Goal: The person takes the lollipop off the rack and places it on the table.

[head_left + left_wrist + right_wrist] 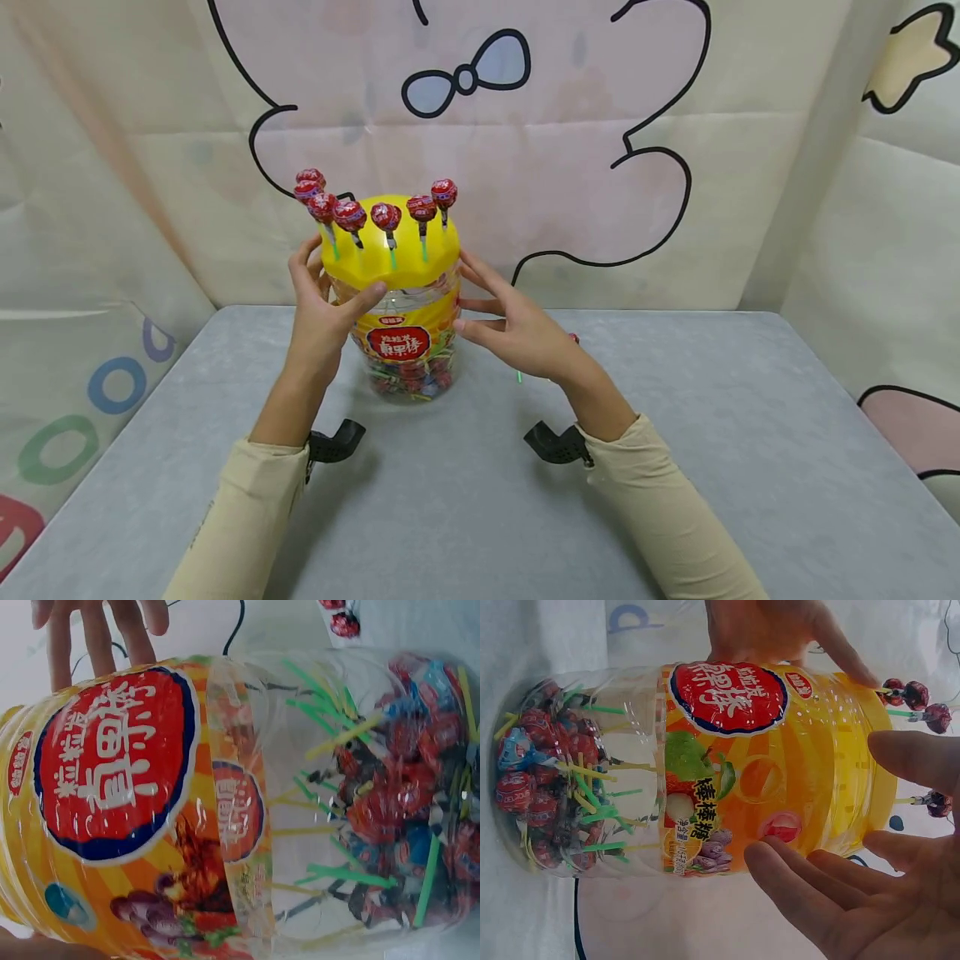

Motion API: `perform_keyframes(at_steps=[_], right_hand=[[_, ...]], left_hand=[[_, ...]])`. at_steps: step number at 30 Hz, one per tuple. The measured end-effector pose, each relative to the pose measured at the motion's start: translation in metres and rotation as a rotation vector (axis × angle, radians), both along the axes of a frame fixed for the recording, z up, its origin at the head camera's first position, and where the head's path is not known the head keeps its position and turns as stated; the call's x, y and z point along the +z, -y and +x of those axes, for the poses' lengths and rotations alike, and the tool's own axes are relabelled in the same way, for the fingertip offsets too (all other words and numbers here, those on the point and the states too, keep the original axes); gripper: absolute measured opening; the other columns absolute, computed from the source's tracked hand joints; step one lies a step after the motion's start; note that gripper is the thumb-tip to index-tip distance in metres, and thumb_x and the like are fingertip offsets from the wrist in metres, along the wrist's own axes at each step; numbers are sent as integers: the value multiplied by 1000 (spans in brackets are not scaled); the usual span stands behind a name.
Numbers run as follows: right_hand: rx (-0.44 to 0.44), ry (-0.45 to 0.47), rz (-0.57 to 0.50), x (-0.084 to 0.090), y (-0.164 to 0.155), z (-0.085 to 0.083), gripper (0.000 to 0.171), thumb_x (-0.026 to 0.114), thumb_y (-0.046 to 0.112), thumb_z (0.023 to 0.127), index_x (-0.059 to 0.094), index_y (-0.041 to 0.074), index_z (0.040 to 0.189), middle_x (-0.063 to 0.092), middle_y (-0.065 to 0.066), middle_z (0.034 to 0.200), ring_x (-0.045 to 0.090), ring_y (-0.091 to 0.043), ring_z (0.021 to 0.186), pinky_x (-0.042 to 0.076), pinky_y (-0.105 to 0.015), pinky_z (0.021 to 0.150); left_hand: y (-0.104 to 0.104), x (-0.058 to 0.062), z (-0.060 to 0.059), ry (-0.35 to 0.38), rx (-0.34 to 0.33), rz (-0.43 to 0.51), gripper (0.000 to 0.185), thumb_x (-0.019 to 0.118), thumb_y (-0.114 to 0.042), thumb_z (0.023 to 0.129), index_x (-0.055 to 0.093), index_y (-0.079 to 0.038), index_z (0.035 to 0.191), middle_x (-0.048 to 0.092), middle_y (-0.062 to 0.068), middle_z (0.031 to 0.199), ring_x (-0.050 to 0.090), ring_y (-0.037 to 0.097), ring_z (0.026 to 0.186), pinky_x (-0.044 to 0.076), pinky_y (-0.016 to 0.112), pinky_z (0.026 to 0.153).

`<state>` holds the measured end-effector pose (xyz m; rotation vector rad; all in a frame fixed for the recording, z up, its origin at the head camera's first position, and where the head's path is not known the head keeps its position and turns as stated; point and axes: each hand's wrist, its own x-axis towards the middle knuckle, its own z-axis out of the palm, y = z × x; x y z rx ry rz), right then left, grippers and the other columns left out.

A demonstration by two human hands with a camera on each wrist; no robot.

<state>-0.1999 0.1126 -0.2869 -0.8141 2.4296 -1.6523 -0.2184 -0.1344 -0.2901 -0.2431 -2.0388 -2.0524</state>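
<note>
A clear plastic candy jar (420, 317) with a yellow lid (405, 262) stands upright toward the back of the table. Several red-wrapped lollipops (386, 217) stick up from the lid on their sticks. More lollipops (536, 795) lie in the bottom of the jar, seen through its wall. My left hand (318, 304) holds the jar at the lid's left side, thumb across the front rim. On the opposite side, my right hand (517, 325) reaches to the jar with its fingers spread and fairly straight, fingertips right at the label (727, 772) and lid.
On the grey table (465, 500), loose lollipops (345, 624) lie right of the jar, mostly hidden behind my right hand in the head view. A printed cloth backdrop (555, 192) hangs behind the table. Black wrist camera mounts (337, 442) stick out inward from both sleeves.
</note>
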Motion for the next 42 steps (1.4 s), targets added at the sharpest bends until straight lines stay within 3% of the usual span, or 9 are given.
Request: perform_keyframes(at_steps=[3,9,17,23,27,30,33,37,42], right_hand=[[-5,6,1,-1,1,1,80,62,19,98,13,44,157,23,-1,166,50,-27,138,50,-45,106],[10,10,-32,-4,2,-2,80,61,15,99,15,43,157,24,4,164,50,-28,138,49,-48,107],[35,21,-25,0,-1,1,78,61,18,99,15,41,158,21,3,166,46,-27,141,46,-47,110],[38,19,-36,-2,-3,-4,77,60,17,100,15,43,157,21,5,166,47,-26,139,47,-47,110],[22,-5,-9,2,-6,-8,72,58,22,101,17,38,158,27,0,164,50,-27,137,46,-47,110],[-35,-52,17,11,-10,-12,68,58,22,101,22,32,158,38,-7,158,53,-30,134,47,-48,110],[-105,-161,15,28,-11,-16,70,62,17,99,25,30,157,47,-11,152,58,-30,128,50,-47,106],[-161,-333,42,52,-4,-26,73,66,13,96,28,35,155,53,-6,147,62,-23,122,55,-41,100],[-177,-409,72,61,9,-37,69,66,12,95,35,32,152,57,-4,142,63,-21,118,56,-37,96]], left_hand=[[-1,1,1,1,-4,54,82,70,-13,90,14,-30,148,27,0,144,36,18,135,35,47,119],[1,3,3,-6,27,49,81,72,-13,89,18,-28,146,28,1,141,33,19,135,35,50,118],[2,6,2,-26,-96,6,94,71,-12,90,8,-32,157,23,1,160,32,23,143,31,55,120],[-1,10,6,19,-36,-79,98,75,-20,88,8,-34,158,21,2,161,29,25,143,32,56,118],[-1,11,6,22,-26,-96,98,76,-23,88,9,-34,158,25,5,159,32,27,141,35,57,117],[-1,10,5,21,-28,-87,97,75,-21,88,10,-33,158,23,3,160,33,26,141,35,56,117],[-2,9,5,23,-33,-84,97,75,-20,89,9,-32,158,19,2,162,33,26,141,35,55,118],[-1,9,3,22,-27,-97,97,75,-22,88,8,-32,158,16,0,163,31,27,143,34,56,118],[1,8,5,36,-21,-128,99,76,-26,88,7,-32,158,14,-2,164,27,26,145,31,57,119]])
